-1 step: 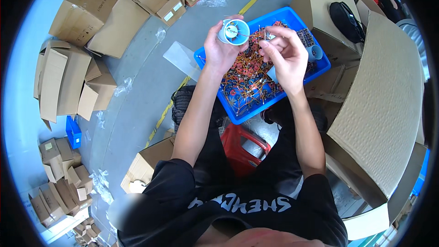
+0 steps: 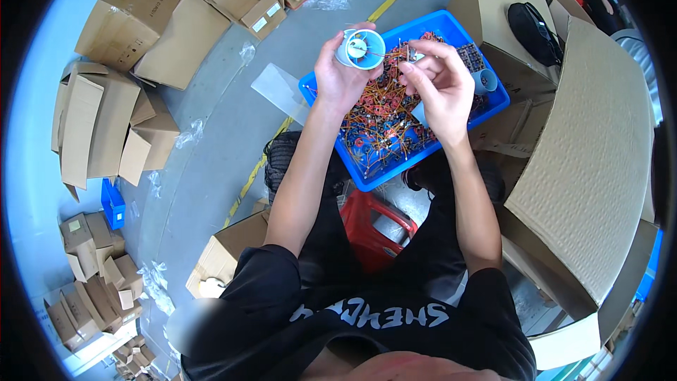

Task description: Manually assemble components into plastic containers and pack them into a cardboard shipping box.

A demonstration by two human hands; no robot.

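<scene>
My left hand (image 2: pixel 338 74) is raised over a blue plastic tray (image 2: pixel 367 178) and grips a small light-blue round cup with a white centre (image 2: pixel 360 49). My right hand (image 2: pixel 441 88) is right beside it, fingertips pinched on a thin wire part (image 2: pixel 407 56) that reaches toward the cup. The tray holds a tangled heap of several small red and orange wired parts (image 2: pixel 384 123). A second light-blue cup (image 2: pixel 485 81) lies at the tray's right end. The tray sits on the floor in front of my knees.
A red stool (image 2: pixel 377 229) is under me. A large cardboard box (image 2: pixel 592 155) stands at the right, and one behind it holds a black bag (image 2: pixel 532 32). Several flat and open cartons (image 2: pixel 106 127) lie at the left with a small blue bin (image 2: pixel 113 204). A yellow floor line (image 2: pixel 261 166) runs diagonally.
</scene>
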